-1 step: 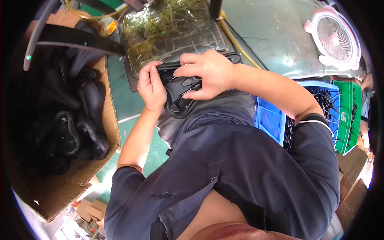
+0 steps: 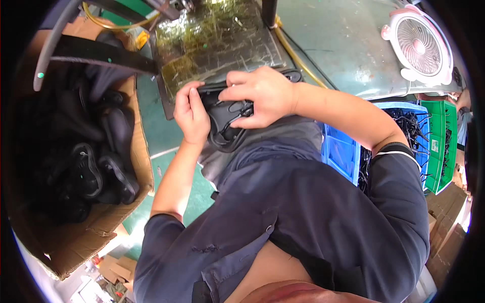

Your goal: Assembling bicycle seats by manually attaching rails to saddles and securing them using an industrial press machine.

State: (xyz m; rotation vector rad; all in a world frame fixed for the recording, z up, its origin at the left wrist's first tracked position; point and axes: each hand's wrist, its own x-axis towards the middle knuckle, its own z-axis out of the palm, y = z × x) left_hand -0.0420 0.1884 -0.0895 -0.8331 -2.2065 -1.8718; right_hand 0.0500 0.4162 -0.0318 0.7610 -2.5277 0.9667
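One illegible label (image 2: 434, 146), left hand (image 2: 193, 117) and right hand (image 2: 266, 96) with grip around black part (image 2: 215, 113)

Left grip (image 2: 193, 115), right grip (image 2: 267, 96), both bent

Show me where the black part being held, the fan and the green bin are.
Black part (image 2: 218, 114): head view, on its exposed face.
Fan (image 2: 419, 46): head view, on its hub.
Green bin (image 2: 436, 162): head view, on its side wall.
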